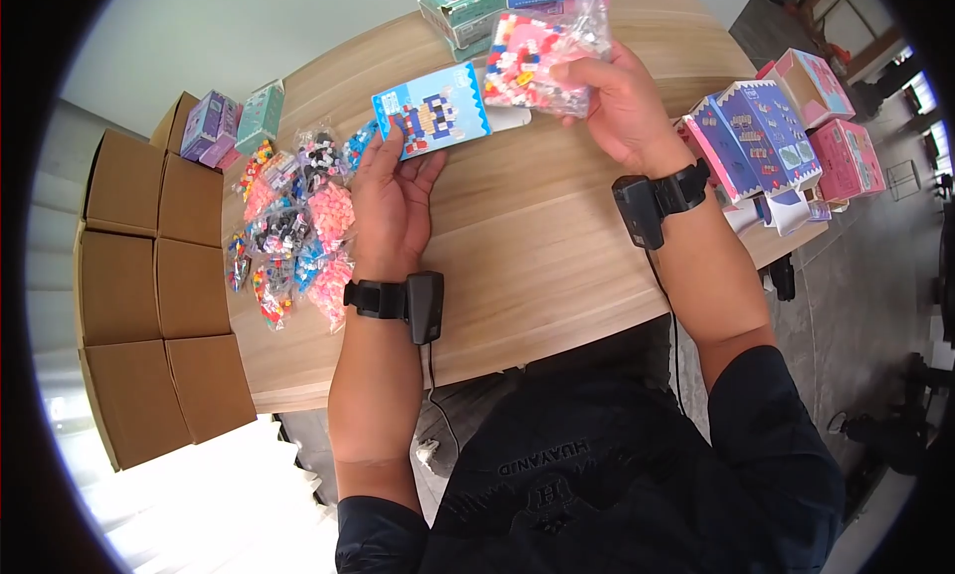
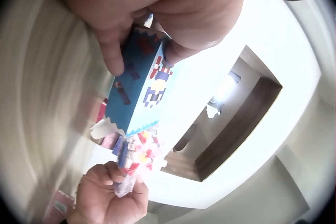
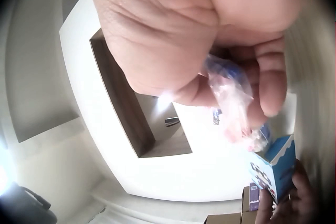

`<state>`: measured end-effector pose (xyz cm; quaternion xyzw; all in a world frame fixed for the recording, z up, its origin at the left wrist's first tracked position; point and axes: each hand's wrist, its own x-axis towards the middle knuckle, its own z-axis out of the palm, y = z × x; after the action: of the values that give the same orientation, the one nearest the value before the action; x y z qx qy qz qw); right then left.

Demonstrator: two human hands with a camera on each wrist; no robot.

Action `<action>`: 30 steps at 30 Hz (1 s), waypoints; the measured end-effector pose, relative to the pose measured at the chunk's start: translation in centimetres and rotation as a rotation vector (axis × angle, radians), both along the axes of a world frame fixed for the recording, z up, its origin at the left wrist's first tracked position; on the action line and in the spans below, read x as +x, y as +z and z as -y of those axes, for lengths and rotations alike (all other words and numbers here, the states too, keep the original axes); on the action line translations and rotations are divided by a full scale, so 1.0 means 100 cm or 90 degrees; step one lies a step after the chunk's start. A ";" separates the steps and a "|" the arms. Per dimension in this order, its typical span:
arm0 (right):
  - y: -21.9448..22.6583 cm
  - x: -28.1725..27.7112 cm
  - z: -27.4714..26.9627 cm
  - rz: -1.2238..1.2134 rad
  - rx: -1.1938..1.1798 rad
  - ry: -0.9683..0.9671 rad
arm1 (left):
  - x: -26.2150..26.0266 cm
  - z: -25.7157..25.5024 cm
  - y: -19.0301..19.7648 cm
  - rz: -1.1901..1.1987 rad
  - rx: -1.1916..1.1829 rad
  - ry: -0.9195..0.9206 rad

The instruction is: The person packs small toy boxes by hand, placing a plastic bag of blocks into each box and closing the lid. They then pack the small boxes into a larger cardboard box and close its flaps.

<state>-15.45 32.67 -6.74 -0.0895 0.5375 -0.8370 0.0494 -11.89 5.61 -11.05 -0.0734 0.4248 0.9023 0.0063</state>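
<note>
Here, at upper centre, the box (image 1: 443, 111) is gripped by the left hand (image 1: 394, 201), its flap (image 1: 513, 118) turned, presumably for access, towards the bag (image 1: 532, 65), which is pinched in the right hand (image 1: 629, 106).

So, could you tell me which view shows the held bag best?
The head view: the bag shows its coloured pieces clearly. The left wrist view shows it small and washed out; the right wrist view, blurred and partly hidden.
</note>
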 end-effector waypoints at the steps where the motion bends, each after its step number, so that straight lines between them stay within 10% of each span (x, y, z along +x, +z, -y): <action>1: -0.002 -0.002 -0.002 0.001 -0.024 -0.002 | 0.001 -0.001 0.000 0.001 -0.016 -0.001; 10: -0.001 -0.002 0.007 -0.067 -0.220 0.039 | -0.002 0.004 -0.003 0.014 0.071 0.004; 23: -0.001 0.008 0.031 -0.144 -0.076 -0.072 | 0.002 0.005 -0.001 -0.046 0.108 -0.043; 30: -0.004 0.002 0.025 -0.169 -0.104 -0.104 | 0.015 -0.013 0.012 -0.095 -0.181 -0.120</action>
<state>-15.27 30.17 -7.12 -0.1592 0.4748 -0.8600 -0.0977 -10.42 6.88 -9.83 0.0339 0.5521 0.8317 0.0487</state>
